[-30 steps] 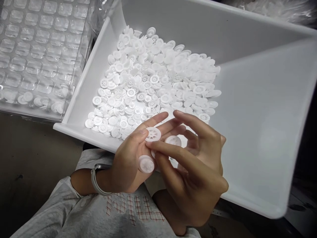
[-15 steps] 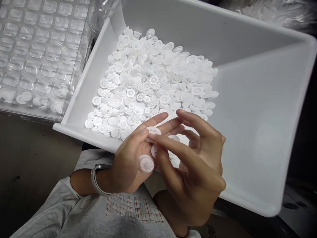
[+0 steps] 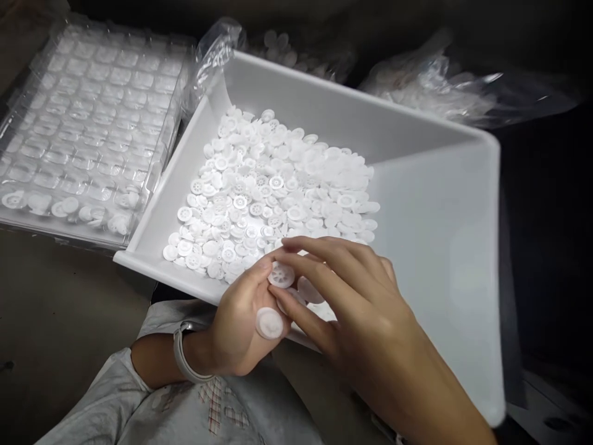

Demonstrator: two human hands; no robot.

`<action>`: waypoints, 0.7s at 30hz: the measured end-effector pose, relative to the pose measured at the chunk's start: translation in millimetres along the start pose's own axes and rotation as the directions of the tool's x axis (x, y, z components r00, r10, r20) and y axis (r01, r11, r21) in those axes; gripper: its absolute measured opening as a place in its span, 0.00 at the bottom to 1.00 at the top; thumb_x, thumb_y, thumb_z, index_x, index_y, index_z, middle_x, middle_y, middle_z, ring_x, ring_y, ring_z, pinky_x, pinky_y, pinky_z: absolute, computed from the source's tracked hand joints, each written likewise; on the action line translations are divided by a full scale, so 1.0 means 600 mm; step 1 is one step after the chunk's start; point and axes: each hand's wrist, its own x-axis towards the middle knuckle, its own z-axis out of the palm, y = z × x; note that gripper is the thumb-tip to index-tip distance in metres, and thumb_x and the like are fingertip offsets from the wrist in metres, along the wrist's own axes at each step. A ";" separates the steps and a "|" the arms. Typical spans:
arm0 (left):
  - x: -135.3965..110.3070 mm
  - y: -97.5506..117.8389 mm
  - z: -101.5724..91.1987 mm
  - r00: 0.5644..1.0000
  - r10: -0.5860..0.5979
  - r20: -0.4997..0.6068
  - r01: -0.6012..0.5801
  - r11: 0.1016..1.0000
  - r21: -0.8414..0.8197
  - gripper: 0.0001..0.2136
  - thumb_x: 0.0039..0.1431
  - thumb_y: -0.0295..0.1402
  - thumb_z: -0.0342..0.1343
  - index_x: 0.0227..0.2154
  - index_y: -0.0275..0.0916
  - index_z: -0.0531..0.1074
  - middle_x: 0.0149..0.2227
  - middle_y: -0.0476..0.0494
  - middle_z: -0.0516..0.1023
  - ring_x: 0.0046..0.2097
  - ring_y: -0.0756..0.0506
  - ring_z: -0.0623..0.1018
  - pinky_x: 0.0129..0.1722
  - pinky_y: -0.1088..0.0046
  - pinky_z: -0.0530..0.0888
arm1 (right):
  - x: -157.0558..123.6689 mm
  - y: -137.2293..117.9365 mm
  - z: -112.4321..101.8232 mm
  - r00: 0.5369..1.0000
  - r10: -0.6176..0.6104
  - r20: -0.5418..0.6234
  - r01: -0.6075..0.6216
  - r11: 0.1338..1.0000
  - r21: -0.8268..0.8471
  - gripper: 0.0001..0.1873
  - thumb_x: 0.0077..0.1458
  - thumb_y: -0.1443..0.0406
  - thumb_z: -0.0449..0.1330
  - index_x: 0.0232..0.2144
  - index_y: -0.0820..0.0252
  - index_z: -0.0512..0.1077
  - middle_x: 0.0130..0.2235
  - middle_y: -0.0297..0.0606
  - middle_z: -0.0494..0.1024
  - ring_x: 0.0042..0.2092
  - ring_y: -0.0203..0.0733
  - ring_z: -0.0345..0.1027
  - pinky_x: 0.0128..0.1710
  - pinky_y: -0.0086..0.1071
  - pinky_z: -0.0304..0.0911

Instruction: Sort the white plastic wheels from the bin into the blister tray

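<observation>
Palm up, my left hand (image 3: 241,318) cups several white plastic gears near the bin's front edge. One spoked gear (image 3: 281,275) is at its thumb tip, and a round gear (image 3: 269,323) rests at the heel of the palm. My right hand (image 3: 356,296) reaches over from the right, closed around the spoked gear with its thumb below and fingers above. Another white disc (image 3: 309,290) shows between the hands, partly covered by the right fingers. The left fingertips are hidden. Beyond both hands lies a heap of white gears (image 3: 278,191).
The heap lies in a large white bin (image 3: 440,216) with raised walls. To the left, a clear blister tray (image 3: 83,123) has white parts in its nearest row. Clear plastic bags (image 3: 430,86) of white pieces lie behind the bin.
The view has shifted, showing more behind the bin. My right hand has rolled palm down over the left, its thumb and fingers now at the spoked gear.
</observation>
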 end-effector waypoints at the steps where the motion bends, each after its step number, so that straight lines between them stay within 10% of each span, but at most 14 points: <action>1: 0.001 0.000 0.000 1.000 0.005 0.006 -0.004 1.000 -0.012 0.18 0.68 0.34 0.39 0.46 0.35 0.73 0.48 0.39 0.80 0.59 0.42 0.73 0.62 0.63 0.65 | 0.011 0.007 -0.009 0.999 -0.045 0.008 0.045 0.999 -0.009 0.10 0.61 0.66 0.59 0.45 0.61 0.69 0.48 0.45 0.77 0.50 0.51 0.69 0.44 0.46 0.65; 4: -0.001 0.001 -0.002 1.000 -0.010 0.005 0.010 0.999 -0.040 0.18 0.67 0.37 0.40 0.47 0.36 0.73 0.50 0.39 0.79 0.56 0.44 0.75 0.58 0.67 0.67 | 0.081 0.037 -0.045 0.989 -0.127 -0.081 0.122 0.990 -0.071 0.09 0.61 0.64 0.60 0.42 0.63 0.70 0.41 0.42 0.79 0.43 0.44 0.73 0.41 0.38 0.67; 7: -0.005 0.005 -0.005 1.000 -0.021 0.005 0.021 1.000 -0.019 0.17 0.66 0.37 0.43 0.48 0.36 0.73 0.52 0.40 0.78 0.55 0.45 0.76 0.52 0.72 0.69 | 0.184 0.077 -0.076 0.958 0.101 -0.268 -0.143 0.979 -0.144 0.19 0.63 0.58 0.57 0.48 0.68 0.71 0.49 0.48 0.77 0.49 0.46 0.71 0.48 0.39 0.64; 11: -0.011 0.013 -0.007 1.000 -0.008 0.002 0.008 1.000 -0.024 0.17 0.66 0.36 0.42 0.47 0.36 0.74 0.52 0.40 0.78 0.54 0.46 0.77 0.51 0.73 0.69 | 0.240 0.145 -0.066 0.958 0.283 -0.047 -0.286 0.955 -0.078 0.36 0.61 0.57 0.57 0.67 0.62 0.51 0.62 0.51 0.63 0.60 0.52 0.62 0.56 0.44 0.56; 17: -0.008 0.016 -0.008 0.999 -0.004 0.036 0.006 0.999 -0.051 0.16 0.66 0.35 0.42 0.47 0.38 0.73 0.54 0.41 0.77 0.55 0.45 0.76 0.55 0.69 0.68 | 0.056 0.211 0.045 0.885 0.220 0.410 -0.214 0.975 -0.060 0.16 0.54 0.62 0.63 0.45 0.60 0.75 0.41 0.45 0.79 0.35 0.43 0.75 0.31 0.34 0.69; 21: -0.005 0.012 0.002 1.000 0.005 -0.029 -0.007 0.998 -0.056 0.15 0.64 0.33 0.45 0.46 0.38 0.74 0.54 0.42 0.77 0.54 0.45 0.77 0.55 0.68 0.69 | -0.043 0.203 0.076 0.872 0.249 0.422 -0.240 0.968 -0.076 0.13 0.61 0.62 0.52 0.43 0.59 0.73 0.35 0.45 0.77 0.35 0.47 0.72 0.30 0.37 0.67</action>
